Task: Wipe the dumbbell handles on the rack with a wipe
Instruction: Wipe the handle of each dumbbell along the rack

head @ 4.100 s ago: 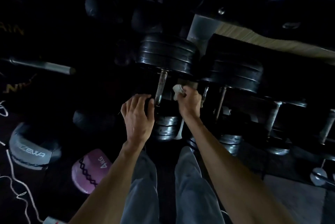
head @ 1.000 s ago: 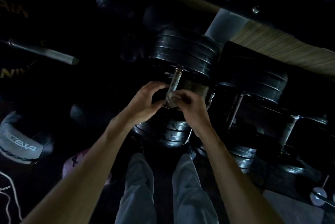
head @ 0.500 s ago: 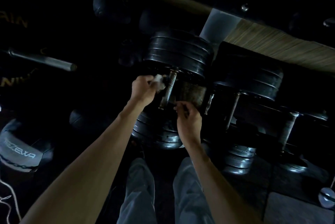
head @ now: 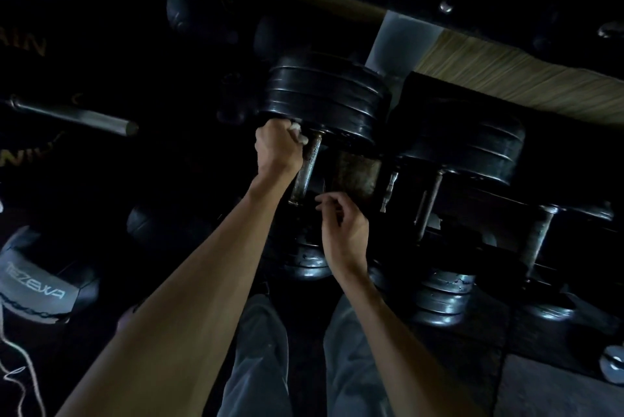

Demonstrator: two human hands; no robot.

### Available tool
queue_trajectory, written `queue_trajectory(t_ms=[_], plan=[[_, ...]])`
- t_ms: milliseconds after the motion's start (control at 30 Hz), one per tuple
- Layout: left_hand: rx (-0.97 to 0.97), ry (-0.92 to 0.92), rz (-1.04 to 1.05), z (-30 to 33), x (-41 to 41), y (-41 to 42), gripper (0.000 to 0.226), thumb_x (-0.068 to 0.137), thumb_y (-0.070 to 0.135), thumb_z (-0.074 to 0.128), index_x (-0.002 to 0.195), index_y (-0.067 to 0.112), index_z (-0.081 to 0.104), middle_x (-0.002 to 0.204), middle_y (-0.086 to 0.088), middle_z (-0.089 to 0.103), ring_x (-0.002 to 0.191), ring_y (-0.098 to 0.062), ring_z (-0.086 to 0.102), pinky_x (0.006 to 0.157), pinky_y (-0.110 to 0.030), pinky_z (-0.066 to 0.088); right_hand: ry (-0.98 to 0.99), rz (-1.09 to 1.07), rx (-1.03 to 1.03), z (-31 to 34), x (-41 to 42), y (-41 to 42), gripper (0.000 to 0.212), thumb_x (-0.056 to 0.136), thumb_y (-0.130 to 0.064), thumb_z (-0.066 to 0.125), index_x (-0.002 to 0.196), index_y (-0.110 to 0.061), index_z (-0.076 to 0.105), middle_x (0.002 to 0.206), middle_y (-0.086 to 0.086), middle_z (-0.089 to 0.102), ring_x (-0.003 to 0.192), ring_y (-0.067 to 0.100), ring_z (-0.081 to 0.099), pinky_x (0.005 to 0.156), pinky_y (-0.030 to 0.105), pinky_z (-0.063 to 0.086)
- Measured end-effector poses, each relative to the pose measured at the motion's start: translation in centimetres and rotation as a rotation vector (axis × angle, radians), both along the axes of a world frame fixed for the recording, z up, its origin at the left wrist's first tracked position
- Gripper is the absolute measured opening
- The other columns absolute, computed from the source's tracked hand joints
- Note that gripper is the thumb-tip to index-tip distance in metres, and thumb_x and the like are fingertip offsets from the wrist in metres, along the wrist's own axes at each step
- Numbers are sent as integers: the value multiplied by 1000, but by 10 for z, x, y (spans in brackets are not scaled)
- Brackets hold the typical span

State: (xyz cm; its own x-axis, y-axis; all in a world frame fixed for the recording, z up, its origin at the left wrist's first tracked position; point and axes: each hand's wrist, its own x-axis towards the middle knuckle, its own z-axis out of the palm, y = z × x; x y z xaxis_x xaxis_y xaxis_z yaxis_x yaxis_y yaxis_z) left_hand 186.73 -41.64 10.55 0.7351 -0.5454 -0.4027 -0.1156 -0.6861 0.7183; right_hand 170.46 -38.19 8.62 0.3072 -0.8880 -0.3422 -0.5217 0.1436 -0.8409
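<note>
Grip: our left hand [head: 277,149] is fisted around the wipe [head: 299,133], which shows as a small white wad poking out at the knuckles, just beside the top of the handle [head: 305,173]. Our right hand [head: 342,231] holds nothing we can see; its fingers are loosely curled, tips near the handle's lower end.
Rack [head: 489,200]: a dark frame running right from our hands, with a rusty plate [head: 354,177] between the first two dumbbells.
Dumbbell [head: 324,99]: black stacked plates at the far end, duller plates at the near end below our right wrist; it lies on the rack pointing away from us.
Neighbours: a second dumbbell [head: 462,146] sits just right of the first, and further handles show toward the right edge.
Handle: bare, rusted metal, tilted slightly; whether the wipe touches it we cannot tell.
Ball [head: 40,285]: grey, lettered, on the floor well left of us.
Bar [head: 71,116]: a metal bar end at left, apart from the rack.
Legs [head: 260,366]: in grey trousers, below our arms.
</note>
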Motion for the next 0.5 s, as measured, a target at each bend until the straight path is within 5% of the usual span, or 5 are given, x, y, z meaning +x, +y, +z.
queue_trajectory(t_ms=[133,233,333,500], plan=[[138,-3,-160,-7,-17,24,38,100,9,48,61,8,50,60,5,47,54,-9,44,53,-21,39,-41,-27,48,-4,-2,1,19,96,-11,55,92,-19,71,76,-10,66,52,-3,47,52,8,31],[124,110,-168,-10,-7,26,34,100,9,50,68,14,62,74,3,62,63,-5,52,57,-14,43,-62,-46,46,-6,0,3,19,93,-19,52,89,-21,70,75,-11,64,58,-4,45,55,12,31],[60,193,-45,-6,1,9,37,99,8,50,68,24,61,79,3,65,71,-9,58,66,-30,50,-60,-65,16,-7,1,4,20,91,-23,50,88,-24,70,80,-10,68,62,1,51,59,17,36],[218,-8,-150,-9,-4,21,36,94,10,43,59,12,46,63,6,51,56,-6,46,42,-11,34,-48,-13,53,-8,-2,0,19,95,-10,55,89,-17,71,67,-16,57,54,-3,44,54,10,29]])
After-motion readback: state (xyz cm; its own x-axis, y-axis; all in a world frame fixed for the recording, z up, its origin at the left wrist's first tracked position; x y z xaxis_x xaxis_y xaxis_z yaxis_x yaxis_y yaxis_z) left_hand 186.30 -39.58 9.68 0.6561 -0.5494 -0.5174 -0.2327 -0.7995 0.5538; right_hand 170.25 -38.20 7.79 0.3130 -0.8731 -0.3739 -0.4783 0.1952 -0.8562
